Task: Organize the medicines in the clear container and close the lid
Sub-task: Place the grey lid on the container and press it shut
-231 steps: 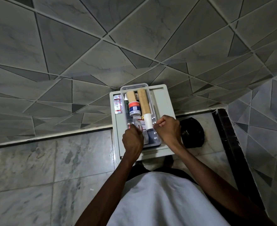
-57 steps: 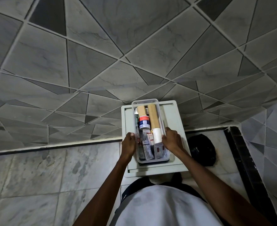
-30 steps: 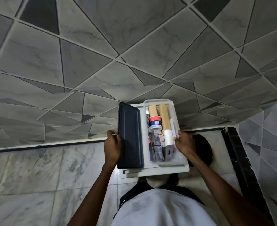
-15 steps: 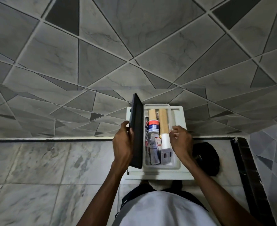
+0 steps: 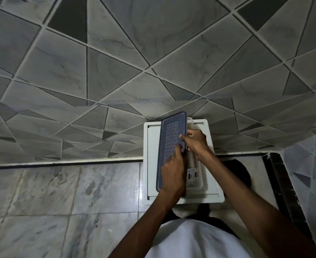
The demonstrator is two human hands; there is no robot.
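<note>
A long dark blue lid [image 5: 170, 144] with a dotted pattern lies tilted over the left side of the clear container [image 5: 197, 183]. The container stands on a white square stool top [image 5: 150, 164]. My left hand [image 5: 173, 174] grips the lid's near half from the left. My right hand [image 5: 195, 141] pinches the lid's right edge about midway along. Most of the medicines are hidden under the lid and my hands; only a white box end [image 5: 191, 175] shows in the container's near right corner.
A round black object [image 5: 241, 174] lies on the floor right of the stool. The stool stands against a grey tiled wall [image 5: 134, 62], with marble floor tiles [image 5: 60, 202] to the left and a dark strip [image 5: 282, 183] on the right.
The lid, held upright on its edge by my left hand beside the container, has swung down over the container. My right hand has come off the container's rim onto the lid's right edge.
</note>
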